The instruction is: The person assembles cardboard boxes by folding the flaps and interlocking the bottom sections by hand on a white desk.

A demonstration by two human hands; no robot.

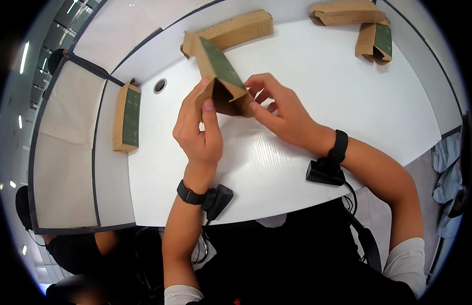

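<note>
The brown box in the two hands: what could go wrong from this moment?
1. The left hand presses the box wall with the thumb; thin card may crease.
2. The right hand fingers work at the open end; a flap could tear.
3. The box is held above the table; it might slip.

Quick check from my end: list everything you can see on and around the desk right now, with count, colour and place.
Held carton: 1, brown card with a dark green panel, open end toward the person, above the desk centre.
Loose cartons: 4, same brown and green; one at the left on the grey side strip, one lying behind the held carton, two at the far right.
Desk: 1, white, curved edge.
Cable hole: 1, grey ring, far left of the desk.
Wrist devices: 2, black, one on each wrist.
Left hand: grips the carton's side.
Right hand: fingers at the open end.
</note>
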